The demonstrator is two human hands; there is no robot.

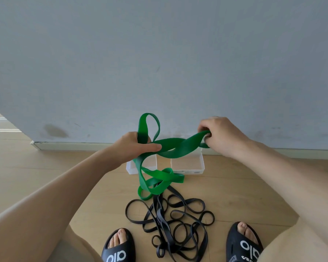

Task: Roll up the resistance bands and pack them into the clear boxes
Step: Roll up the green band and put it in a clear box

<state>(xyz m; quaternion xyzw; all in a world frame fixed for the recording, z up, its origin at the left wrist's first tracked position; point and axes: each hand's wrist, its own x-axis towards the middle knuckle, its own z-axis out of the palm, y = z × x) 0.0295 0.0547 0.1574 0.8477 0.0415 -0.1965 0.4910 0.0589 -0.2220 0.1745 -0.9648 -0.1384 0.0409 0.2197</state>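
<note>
A: Where's the green band?

B: Up in the air between both hands, in front of the wall. A flat twisted stretch runs across from hand to hand. One loop stands up above the left hand. The rest hangs down and piles in loose coils on the wood floor, just in front of the boxes.

A: Grip on the left?

B: Fingers curled closed around the band, thumb laid flat along the top, pressing it down. Band passes through the fist.

A: Right?

B: Right hand has fingers bunched together, pinching the band's far end. The fingertips themselves are mostly hidden behind the band and knuckles, so can't tell exactly which ones do the pinching.

A: Boxes?

B: Two clear boxes on the floor against the skirting board, side by side, lids off or open, can't tell which. Left one is partly hidden behind the hanging band and left hand. Nothing visible inside either.

A: Other bands?

B: Black bands, thin, lying in a tangled heap on the floor nearer the person. The green coils rest on the heap's far edge, touching it.

A: Anything else in frame?

B: Black slippers on both feet, one either side of the black heap. Bare forearms reach in from both lower corners.
</note>
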